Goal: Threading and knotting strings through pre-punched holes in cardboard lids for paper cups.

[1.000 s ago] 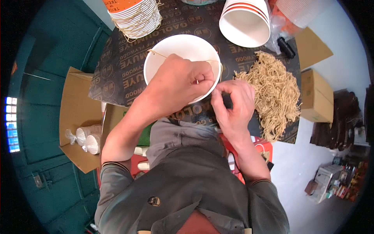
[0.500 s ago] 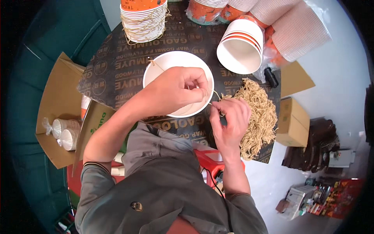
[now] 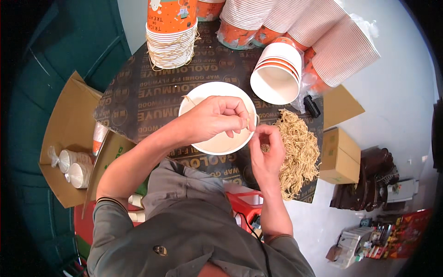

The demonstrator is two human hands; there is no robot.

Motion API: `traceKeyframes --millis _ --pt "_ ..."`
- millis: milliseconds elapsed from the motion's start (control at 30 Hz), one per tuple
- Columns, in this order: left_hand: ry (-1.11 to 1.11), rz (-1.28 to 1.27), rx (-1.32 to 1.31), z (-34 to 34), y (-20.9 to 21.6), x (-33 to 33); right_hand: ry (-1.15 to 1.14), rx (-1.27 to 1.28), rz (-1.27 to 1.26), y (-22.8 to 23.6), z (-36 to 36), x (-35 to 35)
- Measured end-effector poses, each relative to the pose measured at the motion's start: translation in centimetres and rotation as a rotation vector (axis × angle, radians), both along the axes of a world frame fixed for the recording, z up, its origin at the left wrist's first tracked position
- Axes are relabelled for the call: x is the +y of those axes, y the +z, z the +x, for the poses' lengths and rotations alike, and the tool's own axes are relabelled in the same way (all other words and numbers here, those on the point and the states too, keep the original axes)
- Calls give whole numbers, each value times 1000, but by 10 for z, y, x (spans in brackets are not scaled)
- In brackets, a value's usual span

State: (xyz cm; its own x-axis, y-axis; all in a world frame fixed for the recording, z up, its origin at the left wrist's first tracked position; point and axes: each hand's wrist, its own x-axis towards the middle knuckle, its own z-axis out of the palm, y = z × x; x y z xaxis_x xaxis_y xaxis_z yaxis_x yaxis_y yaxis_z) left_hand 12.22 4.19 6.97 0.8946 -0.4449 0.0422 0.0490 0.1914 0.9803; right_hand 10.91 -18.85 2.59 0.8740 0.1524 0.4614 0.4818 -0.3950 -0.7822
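A white-lined paper bucket [image 3: 205,94] stands on the dark printed table in front of me, mouth up. A tan cord [image 3: 188,99] comes through its wall at the left rim. Over the mouth, my left hand [image 3: 226,117] is closed, with a short piece of the cord showing at its fingertips near the right rim. My right hand [image 3: 268,150] pinches just outside that rim, its fingertips close to the left ones; the bit of cord between them is mostly hidden. Beside the right hand lies a heap of loose tan cords [image 3: 297,154].
A stack of orange-and-white buckets [image 3: 171,46] with cord handles stands far left. Several nested buckets [image 3: 277,83] lie tipped at the right, near wrapped bucket stacks [image 3: 344,51] and a black object [image 3: 312,107]. An open carton [image 3: 64,184] sits left of the table, another carton [image 3: 340,154] right.
My head view has shifted, so the table things sit lower in the picture. My hands have come closer together at the bucket's right rim; the cord stretched between them is less visible now.
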Motion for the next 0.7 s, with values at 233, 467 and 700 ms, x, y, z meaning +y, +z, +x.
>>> traceKeyframes --millis 233,467,700 --pt "-70 34 40 2 4 -2 276 375 398 -16 -7 0" --pt "-60 106 58 0 0 -7 270 557 821 -17 -2 -5" --pt "41 159 128 0 8 -10 368 397 812 6 0 -8"
